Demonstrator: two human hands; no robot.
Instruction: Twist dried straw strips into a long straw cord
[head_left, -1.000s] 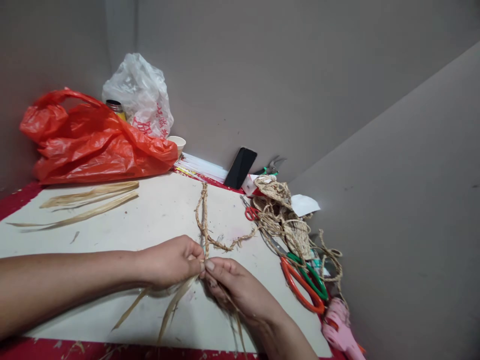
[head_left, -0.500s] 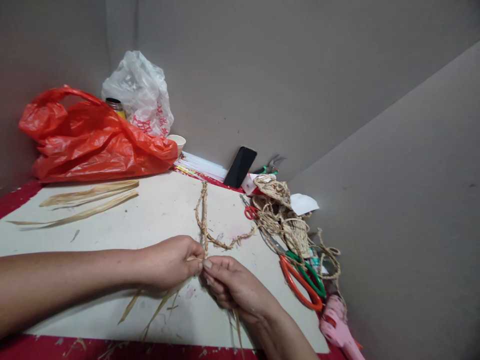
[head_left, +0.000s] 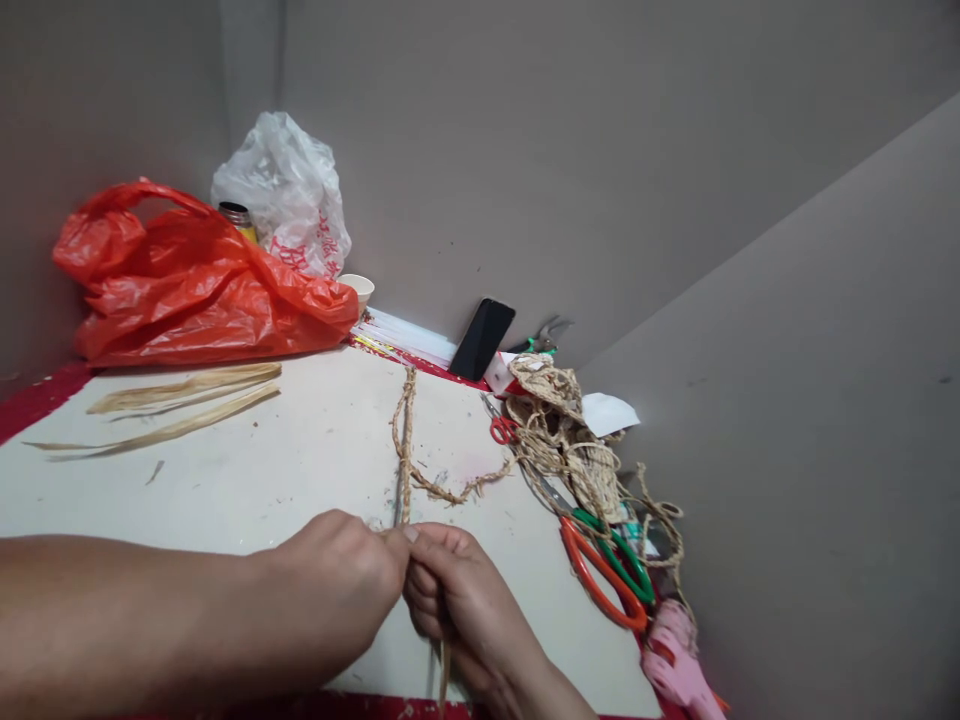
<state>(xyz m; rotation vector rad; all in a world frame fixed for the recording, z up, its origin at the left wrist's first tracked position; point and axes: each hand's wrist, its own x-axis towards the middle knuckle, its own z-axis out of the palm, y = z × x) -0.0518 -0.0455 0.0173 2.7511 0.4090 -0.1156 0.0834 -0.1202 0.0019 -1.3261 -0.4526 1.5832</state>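
Observation:
A braided straw cord (head_left: pixel 407 440) runs toward me down the middle of the white board (head_left: pixel 225 480), and a thinner part of it curves off to the right. At its near end my left hand (head_left: pixel 349 575) is closed, knuckles up, hiding what its fingers grip. Touching it, my right hand (head_left: pixel 457 585) pinches the cord's end between thumb and forefinger. Loose straw strands (head_left: pixel 443 670) hang below the right hand. Flat dry straw strips (head_left: pixel 187 390) lie at the far left of the board.
Behind stand a red plastic bag (head_left: pixel 202 300), a clear bag (head_left: pixel 289 190), a small cup (head_left: pixel 358 288) and a phone (head_left: pixel 482 340). Along the right lie a heap of cord (head_left: pixel 555 420), small red scissors (head_left: pixel 502 428), large orange-and-green scissors (head_left: pixel 600 580) and a pink glue gun (head_left: pixel 675 660).
My left hand has turned over, knuckles upward, and its forearm has come nearer. The loose strands under it are now covered. My right hand stays at the cord's end.

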